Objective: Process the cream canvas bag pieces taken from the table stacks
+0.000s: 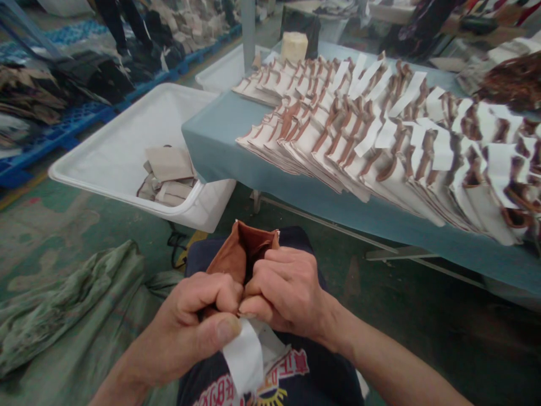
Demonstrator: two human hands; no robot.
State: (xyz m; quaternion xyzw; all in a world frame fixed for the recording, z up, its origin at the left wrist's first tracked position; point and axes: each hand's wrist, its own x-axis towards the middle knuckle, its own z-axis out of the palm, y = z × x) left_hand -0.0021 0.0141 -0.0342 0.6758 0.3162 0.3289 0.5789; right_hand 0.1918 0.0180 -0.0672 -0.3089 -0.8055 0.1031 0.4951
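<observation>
On my lap, over dark clothing, lies a brown-lined fabric pouch [230,254] whose open mouth faces up and away from me. My left hand [203,316] pinches its near edge between thumb and fingers. Close beside it, my right hand [287,287] has its fingers curled over the same edge, the fingertips partly inside the pouch. A white strip [245,358] hangs down from the edge below both thumbs. The hands hide most of the pouch's near side.
A blue-covered table [215,127] carries rows of similar pouches [304,132], many with white strips. To its left stands a white plastic tub [105,146] holding folded grey-beige pieces [169,163]. A green sack [97,316] lies on the floor at left. Blue pallets [88,115] with piled goods stand behind.
</observation>
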